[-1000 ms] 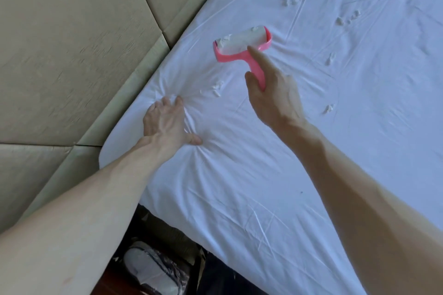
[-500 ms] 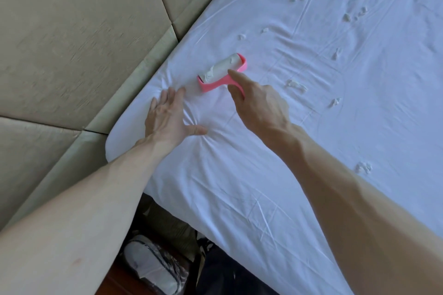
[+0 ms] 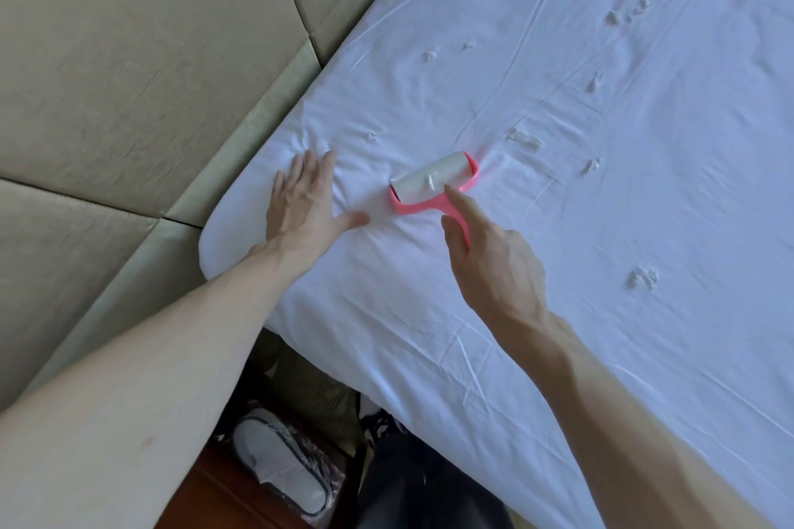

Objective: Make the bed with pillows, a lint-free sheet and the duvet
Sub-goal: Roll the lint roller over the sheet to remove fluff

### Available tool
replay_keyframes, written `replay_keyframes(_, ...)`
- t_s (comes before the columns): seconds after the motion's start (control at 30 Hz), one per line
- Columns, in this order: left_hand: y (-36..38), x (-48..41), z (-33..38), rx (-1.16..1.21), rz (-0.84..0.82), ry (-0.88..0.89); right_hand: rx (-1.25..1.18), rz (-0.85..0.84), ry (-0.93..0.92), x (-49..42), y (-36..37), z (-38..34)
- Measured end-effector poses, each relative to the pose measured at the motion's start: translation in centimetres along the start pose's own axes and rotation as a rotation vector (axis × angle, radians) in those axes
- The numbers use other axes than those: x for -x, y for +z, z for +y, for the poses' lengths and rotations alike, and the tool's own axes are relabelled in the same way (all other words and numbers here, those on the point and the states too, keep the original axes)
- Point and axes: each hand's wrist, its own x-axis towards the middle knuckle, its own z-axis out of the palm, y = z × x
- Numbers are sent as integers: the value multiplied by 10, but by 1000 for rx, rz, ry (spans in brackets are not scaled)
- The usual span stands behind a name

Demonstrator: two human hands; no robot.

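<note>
Right hand [image 3: 494,266] grips the roller [image 3: 434,183] handle, forefinger along it; drum rests on the sheet [image 3: 601,335]. Lint [image 3: 524,138] lies just beyond, seemingly off the drum's far end. Left hand [image 3: 300,206] pressed flat, fingers spread.

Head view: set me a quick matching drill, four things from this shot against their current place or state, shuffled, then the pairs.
1 left hand
2 right hand
3 lint roller
4 wrapped slipper

A grips the pink handle
B below the sheet's edge, in plastic
C flat on the sheet near the corner
D on the sheet, lint shred stuck to it

Pairs: 1-C, 2-A, 3-D, 4-B.
</note>
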Motion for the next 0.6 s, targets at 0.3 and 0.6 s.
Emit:
replay_keyframes(0.3, 10, 16, 3, 19, 10, 6, -64, 43, 60, 55, 3, 23)
replay_keyframes(0.6, -22, -16, 21, -106, -190, 114, -323, 303, 253, 76, 0, 41)
